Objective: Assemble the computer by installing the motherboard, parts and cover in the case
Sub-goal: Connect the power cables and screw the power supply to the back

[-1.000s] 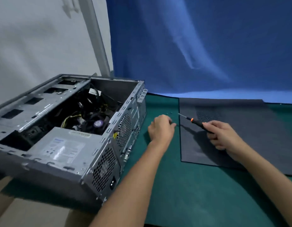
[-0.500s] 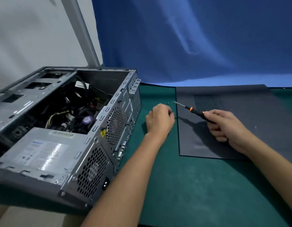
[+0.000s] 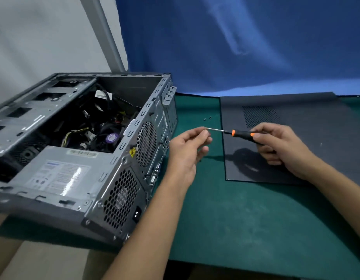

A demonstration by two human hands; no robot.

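Case [image 3: 33, 118] and cover [image 3: 308, 154] lie apart on the green counter [image 3: 235, 219], seen from the head camera. The case is gray metal and sits at the left. Its top side is open, so you can look right in. Inside is a tangle of black and yellow wires [image 3: 78, 132] and a round black fan [image 3: 111, 137] with a purple sticker in the middle. A gray power box [image 3: 60, 174] with a white label fills the near corner of the case. The back wall of the case faces the hands. It has many little holes, a yellow warning sticker and a black plug socket low down.

The cover is a flat dark sheet lying on the counter at the right. It has a patch of tiny holes near its far edge.

Two small screws [image 3: 207, 118] lie on the counter between the case and the cover, touching neither.

The right hand [image 3: 282, 146] is over the cover and grips the black and orange handle of a screwdriver [image 3: 240, 134]. The screwdriver points left, almost level, up off the counter. The left hand [image 3: 187, 146] is just beside the back wall of the case. Its thumb and fingertips pinch the thin metal tip of the screwdriver. If a screw is there too, it is too small to see.

A blue cloth [image 3: 235, 47] hangs behind the counter. A pale wall [image 3: 33, 37] with a gray pole [image 3: 106, 37] is at the far left.
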